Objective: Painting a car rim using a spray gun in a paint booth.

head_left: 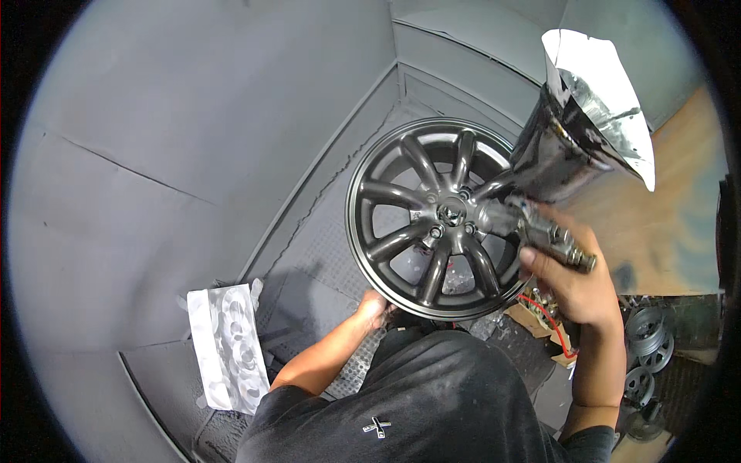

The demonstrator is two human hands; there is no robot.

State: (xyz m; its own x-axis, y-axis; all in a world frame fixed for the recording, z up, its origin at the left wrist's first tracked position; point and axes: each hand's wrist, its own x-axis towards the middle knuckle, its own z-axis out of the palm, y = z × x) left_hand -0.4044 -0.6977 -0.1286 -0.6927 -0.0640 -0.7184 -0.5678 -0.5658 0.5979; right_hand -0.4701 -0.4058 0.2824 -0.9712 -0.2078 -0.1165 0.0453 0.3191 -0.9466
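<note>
A dark grey, multi-spoke wheel rim (419, 158) faces up in front of me, its polished outer lip toward the camera. Above its right side, my right hand (567, 270) is closed round a metal spray gun (548, 231), whose front end points at the hub. A dark, paint-smeared cup (552, 158) with a white paper liner (594, 62) flaring from its mouth sits on the gun. My left hand (373, 310) is closed at the rim's lower left edge. Its fingertips are hidden beneath the rim, so what it grips does not show.
Grey sheeted walls (193, 139) rise at the left and back. A paint-stained white sheet (228, 347) is at the lower left. A red hose (546, 312) runs below my right hand. Several bare wheels (648, 339) are stacked at right, below a brown panel (664, 224).
</note>
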